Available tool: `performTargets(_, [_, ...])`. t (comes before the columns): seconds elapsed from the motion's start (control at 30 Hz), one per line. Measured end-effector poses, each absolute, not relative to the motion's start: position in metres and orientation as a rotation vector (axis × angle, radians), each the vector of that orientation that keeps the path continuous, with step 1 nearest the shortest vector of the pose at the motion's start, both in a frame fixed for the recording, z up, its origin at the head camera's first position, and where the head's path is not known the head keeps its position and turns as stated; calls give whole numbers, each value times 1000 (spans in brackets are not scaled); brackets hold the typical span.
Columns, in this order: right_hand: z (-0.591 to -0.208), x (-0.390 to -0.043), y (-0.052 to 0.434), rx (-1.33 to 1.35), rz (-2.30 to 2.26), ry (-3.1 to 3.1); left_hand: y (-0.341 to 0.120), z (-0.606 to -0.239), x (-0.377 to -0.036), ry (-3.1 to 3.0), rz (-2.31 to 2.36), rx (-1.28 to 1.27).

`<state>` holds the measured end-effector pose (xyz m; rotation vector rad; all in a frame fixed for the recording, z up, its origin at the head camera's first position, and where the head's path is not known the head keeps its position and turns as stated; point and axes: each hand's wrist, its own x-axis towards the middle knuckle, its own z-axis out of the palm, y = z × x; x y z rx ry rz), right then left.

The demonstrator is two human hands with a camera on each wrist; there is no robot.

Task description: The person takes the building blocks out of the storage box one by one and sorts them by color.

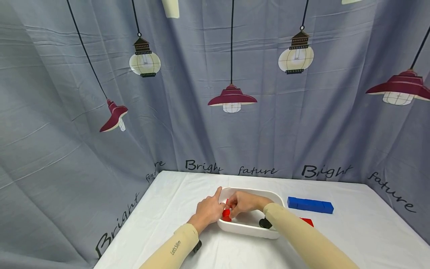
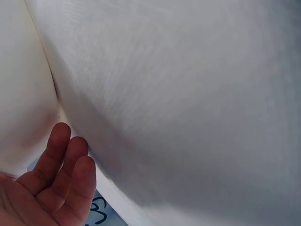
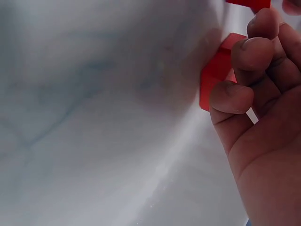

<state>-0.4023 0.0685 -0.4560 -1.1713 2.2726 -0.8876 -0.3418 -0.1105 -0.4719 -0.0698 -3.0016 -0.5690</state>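
While the right hand [image 1: 246, 202] pinched a red, faceted block [image 1: 226, 214] inside the white, oblong tray [image 1: 250, 231], the left hand [image 1: 209, 210] lay at the tray's rim, index finger extended. The beige left sleeve [image 1: 183, 241] read "Let's Slim"; the grey-blue curtain [image 1: 191, 138] bore "Bright fature".

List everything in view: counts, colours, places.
Table: 1, white, below curtain
Curtain: grey-blue, behind table
Printed lamps: 3, dark red, on curtain
Printed lanterns: 2, cream and brown, on curtain
Pale patches: 2, cream, top edge
Lettering: several words, black, curtain bottom
Tray: 1, white, on table
Red pieces: at least 2, red, tray's left end
Black piece: 1, black, inside tray
Blue bar: 1, blue, right of tray
Loose piece: 1, red, right of tray, partly hidden
Dark object: 1, near-left of tray
Sleeves: 2, pale yellow, both forearms
Left hand: 1, bare, tray's left end
Right hand: 1, bare, at red pieces
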Motion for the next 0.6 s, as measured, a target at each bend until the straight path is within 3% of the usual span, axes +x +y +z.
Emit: performTargets(0.6, [-423, -398, 94, -994, -875, 2415, -110, -471, -342, -3020, -563, -60])
